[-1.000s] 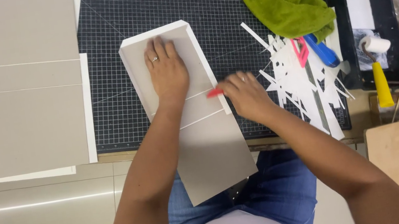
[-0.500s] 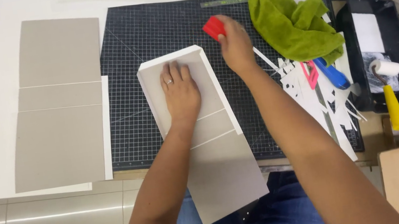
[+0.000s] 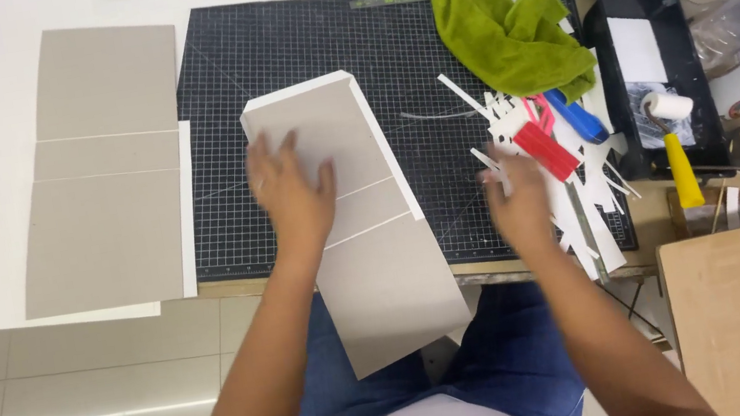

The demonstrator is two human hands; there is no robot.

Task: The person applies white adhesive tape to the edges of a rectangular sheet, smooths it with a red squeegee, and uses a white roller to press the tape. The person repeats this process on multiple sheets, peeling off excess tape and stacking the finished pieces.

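My left hand [image 3: 291, 189] lies flat and open, palm down, pressing on the grey board cover [image 3: 353, 211], while my right hand [image 3: 520, 204] is motion-blurred just beside the paper scraps [image 3: 576, 195]; I cannot tell whether its fingers are closed on anything, though the red scraper [image 3: 546, 150] sits right at its fingertips, seemingly lying on the scraps. The cover lies on the black cutting mat [image 3: 426, 60], made of 3 grey panels on white paper whose edge is turned up along the top and right side, and its lowest panel hangs past the table edge over my lap. I judge it light but stiff in each panel, hinging only at the 2 seams, so it should be held flat by palm pressure on a panel, or picked up by a panel's long edge, not by the thin paper border, which would crease or tear. The surface looks smooth and likely to slide on the mat. To the left lies a second grey cover [image 3: 107, 170] on white sheets; to the right, a green cloth [image 3: 510, 32], a blue-handled tool [image 3: 578, 116] and a small roller [image 3: 676, 140] in a black tray [image 3: 614, 90].
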